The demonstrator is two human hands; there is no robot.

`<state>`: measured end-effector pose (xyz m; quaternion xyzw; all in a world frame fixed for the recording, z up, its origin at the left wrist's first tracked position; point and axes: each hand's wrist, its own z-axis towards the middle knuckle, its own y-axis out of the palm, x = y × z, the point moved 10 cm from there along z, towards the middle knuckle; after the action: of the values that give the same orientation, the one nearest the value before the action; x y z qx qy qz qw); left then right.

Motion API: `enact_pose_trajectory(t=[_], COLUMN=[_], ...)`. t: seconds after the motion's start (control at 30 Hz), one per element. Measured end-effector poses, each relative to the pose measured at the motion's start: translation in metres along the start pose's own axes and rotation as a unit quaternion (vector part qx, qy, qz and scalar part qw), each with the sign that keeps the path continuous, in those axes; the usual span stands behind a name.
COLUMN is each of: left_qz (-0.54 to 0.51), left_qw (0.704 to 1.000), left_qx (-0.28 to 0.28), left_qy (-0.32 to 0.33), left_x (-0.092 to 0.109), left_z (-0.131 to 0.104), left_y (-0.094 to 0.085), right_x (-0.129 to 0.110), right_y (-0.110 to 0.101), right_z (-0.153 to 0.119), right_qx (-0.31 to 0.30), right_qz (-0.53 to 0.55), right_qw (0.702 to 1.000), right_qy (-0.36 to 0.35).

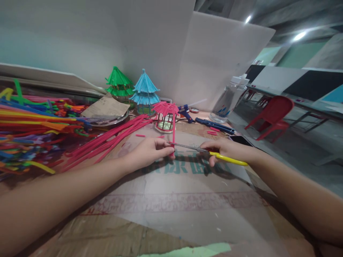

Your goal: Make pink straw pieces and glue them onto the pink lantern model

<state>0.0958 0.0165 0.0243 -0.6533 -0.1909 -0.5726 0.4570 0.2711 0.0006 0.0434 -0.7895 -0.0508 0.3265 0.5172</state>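
My left hand (158, 150) pinches the lower end of an upright pink pipe cleaner (174, 125). In my right hand (217, 148) is a pair of scissors (227, 159) with yellow handles, its blades pointing left. The blade tips reach the pipe cleaner just above my left fingertips; whether they touch it I cannot tell. Behind the pipe cleaner stands a small pavilion model (164, 121) with a pink roof and brown posts. Several long pink pipe cleaners (115, 137) lie to its left, and short cut pink pieces (211, 132) lie on the right.
Bundles of coloured pipe cleaners (40, 121) fill the left side. A green pavilion (118, 82) and a blue pavilion (144, 89) stand at the back. Farther right are a glue gun (187, 113), a blue-handled tool (214, 125), a clear bottle (226, 101) and a phone (241, 140).
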Motion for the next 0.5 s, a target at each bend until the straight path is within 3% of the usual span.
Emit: enact_pose_trajectory(t=[0.17, 0.3, 0.5], left_qz=[-0.026, -0.023, 0.011], left_qw=[1.000, 0.998, 0.987], left_qx=[0.002, 0.051, 0.159], left_qy=[-0.003, 0.016, -0.002], left_x=[0.000, -0.001, -0.006], left_z=[0.000, 0.002, 0.002], left_y=[0.000, -0.012, -0.036], right_x=[0.008, 0.010, -0.024], right_y=[-0.007, -0.024, 0.002], right_z=[0.004, -0.001, -0.004], right_qx=[0.022, 0.069, 0.011], right_qz=[0.011, 0.023, -0.082], right_qw=[0.999, 0.996, 0.996], right_qy=[-0.029, -0.053, -0.036])
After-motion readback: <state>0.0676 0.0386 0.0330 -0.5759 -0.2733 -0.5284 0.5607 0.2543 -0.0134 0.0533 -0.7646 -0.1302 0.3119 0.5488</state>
